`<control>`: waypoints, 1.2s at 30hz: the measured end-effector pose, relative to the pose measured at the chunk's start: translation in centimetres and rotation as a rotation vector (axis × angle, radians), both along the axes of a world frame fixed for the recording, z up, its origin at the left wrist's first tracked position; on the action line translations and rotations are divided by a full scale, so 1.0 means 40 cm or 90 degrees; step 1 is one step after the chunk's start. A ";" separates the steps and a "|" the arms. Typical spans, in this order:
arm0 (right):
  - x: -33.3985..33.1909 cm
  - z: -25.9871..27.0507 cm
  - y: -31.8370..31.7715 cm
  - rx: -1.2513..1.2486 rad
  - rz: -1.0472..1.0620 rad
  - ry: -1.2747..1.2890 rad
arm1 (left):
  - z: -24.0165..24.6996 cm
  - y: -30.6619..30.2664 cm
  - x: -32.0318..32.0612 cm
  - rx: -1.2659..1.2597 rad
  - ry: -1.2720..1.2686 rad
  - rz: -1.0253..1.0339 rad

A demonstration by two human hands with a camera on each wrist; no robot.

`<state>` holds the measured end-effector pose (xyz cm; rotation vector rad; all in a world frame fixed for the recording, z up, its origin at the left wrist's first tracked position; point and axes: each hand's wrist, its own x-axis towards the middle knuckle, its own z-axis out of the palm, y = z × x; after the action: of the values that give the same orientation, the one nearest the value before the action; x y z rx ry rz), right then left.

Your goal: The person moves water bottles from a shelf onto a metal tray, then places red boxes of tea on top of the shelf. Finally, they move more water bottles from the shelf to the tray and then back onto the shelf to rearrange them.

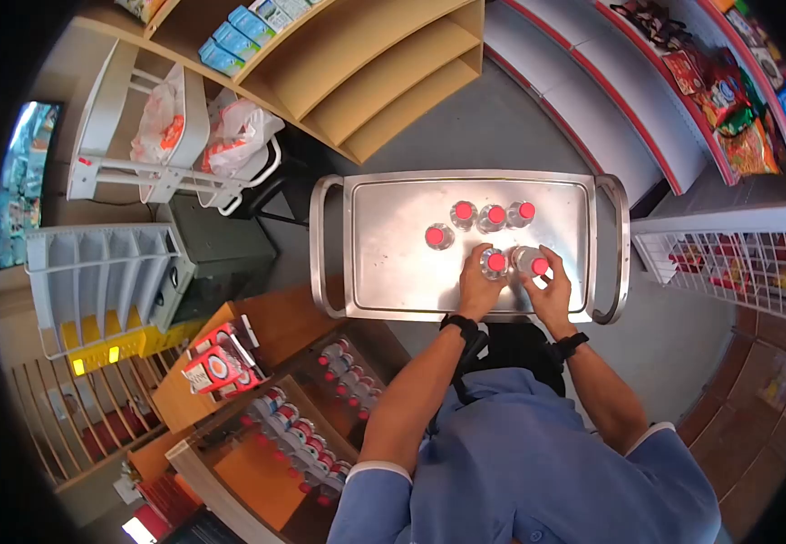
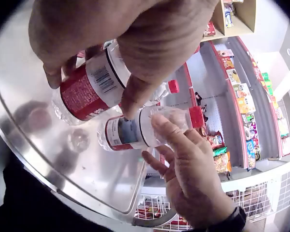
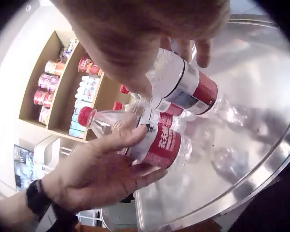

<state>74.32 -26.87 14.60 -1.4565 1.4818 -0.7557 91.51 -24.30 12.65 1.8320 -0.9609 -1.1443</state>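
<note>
My left hand [image 1: 479, 290] grips a clear plastic water bottle [image 3: 157, 145] with a red cap and a red-and-white label, near the tray's front edge. Just to its right, my right hand [image 1: 551, 296] holds a matching water bottle [image 2: 128, 131] around its upper part, thumb on one side and fingers on the other. Both bottles stand over the shiny metal tray [image 1: 393, 281], side by side. Behind them, several more red-capped water bottles [image 1: 464, 215] are upright on the tray, one off to the left [image 1: 439, 237]. My palms hide part of the bottles in the wrist views.
The tray top has a raised rim and a curved handle [image 1: 612, 249] at each end. More bottles [image 1: 298, 440] fill a wooden rack at lower left. A wooden shelf [image 1: 384, 72] and red-edged snack shelves [image 1: 592, 91] stand beyond, with a white wire basket [image 1: 737, 267] to the right.
</note>
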 end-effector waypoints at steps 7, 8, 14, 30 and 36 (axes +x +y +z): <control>-0.041 -0.142 -0.094 0.049 0.047 -0.051 | -0.041 -0.077 -0.058 -0.088 -0.071 0.028; -0.043 -0.110 -0.110 0.041 0.083 0.072 | -0.051 -0.071 -0.067 -0.079 -0.020 0.057; -0.094 -0.158 -0.117 0.074 0.189 0.042 | -0.084 0.011 -0.018 -0.054 0.096 0.081; 0.250 -0.205 0.003 0.146 0.636 0.100 | 0.213 0.710 0.649 -0.435 0.381 1.020; 0.882 0.261 0.107 0.008 0.778 -0.021 | 0.259 0.720 0.681 -0.446 0.481 1.044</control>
<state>109.62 -22.60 25.05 -1.9330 0.3494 0.0038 118.75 4.48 23.03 0.8632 0.5782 -0.2252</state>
